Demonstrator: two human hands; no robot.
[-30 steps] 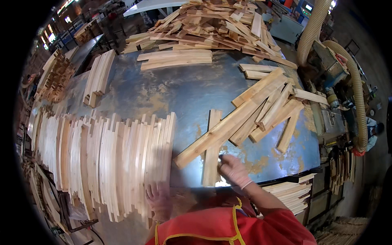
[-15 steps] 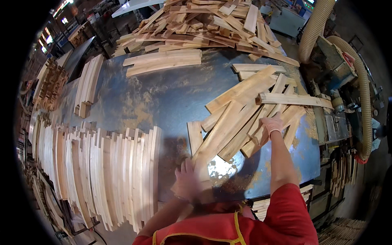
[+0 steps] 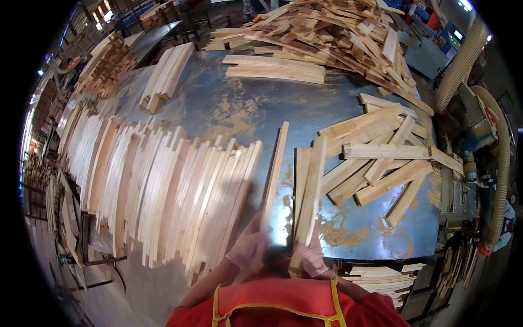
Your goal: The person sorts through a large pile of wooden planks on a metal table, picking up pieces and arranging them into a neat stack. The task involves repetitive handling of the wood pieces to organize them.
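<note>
My left hand (image 3: 248, 243), partly blurred, is closed on the near end of a narrow wooden strip (image 3: 275, 169) that points away from me. Close by on its right, my right hand (image 3: 311, 258) grips the near end of a pale wooden board (image 3: 316, 185). A second board (image 3: 301, 177) lies right against that one; whether my right hand holds it too cannot be made out. Left of my left hand stands a long row of wooden strips (image 3: 163, 191), set side by side. Loose boards (image 3: 389, 150) lie crisscrossed on the table to the right.
The dark metal table (image 3: 256, 106) carries sawdust patches. A big heap of wood offcuts (image 3: 338, 38) rises at the far side, with a few boards (image 3: 275, 69) before it. Another small stack (image 3: 168, 76) lies far left. A machine with a ribbed hose (image 3: 496, 163) borders the right edge.
My right hand has come back from the loose boards toward me and now grips a board. My left hand now holds a strip. The view has shifted, so the table appears farther right.
</note>
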